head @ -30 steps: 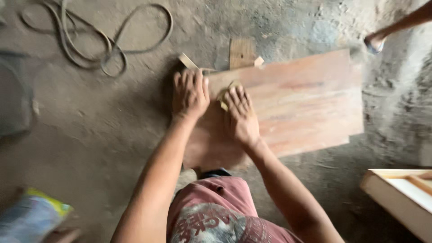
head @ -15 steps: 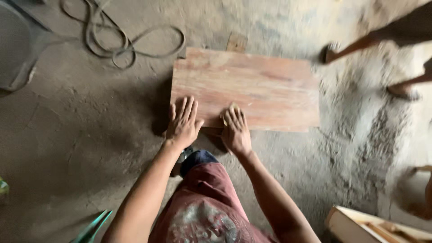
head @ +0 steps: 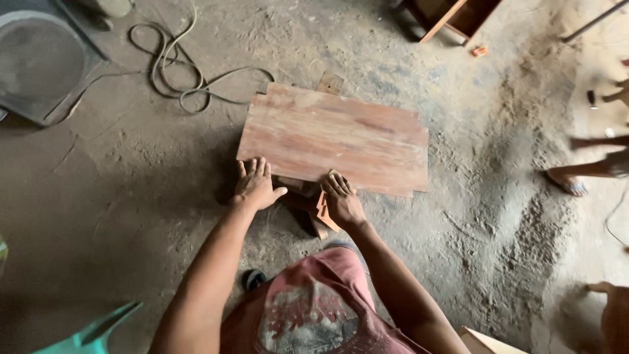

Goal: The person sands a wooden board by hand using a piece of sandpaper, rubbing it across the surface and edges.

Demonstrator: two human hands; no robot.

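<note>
The wooden board [head: 334, 139] lies flat on the dusty floor [head: 131, 196], directly ahead of both hands. The left hand [head: 254, 187] rests open, fingers spread, at the board's near left corner. The right hand [head: 341, 200] presses a folded piece of sandpaper [head: 323, 211] at the near edge.

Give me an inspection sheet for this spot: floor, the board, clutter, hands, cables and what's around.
Surface: dusty concrete floor, sawdust heaped at right.
Job's things: reddish wooden board lying flat, raised on wood offcuts under its near edge.
Clutter: small wood scrap beyond the board; small orange piece further back.
Grippers: left hand flat at the board's near left corner; right hand at the near edge, over an offcut.
Cables: loose cord coiled on the floor, behind left.
Surroundings: round grey machine base, wooden frame, another person's sandalled foot at right.
</note>
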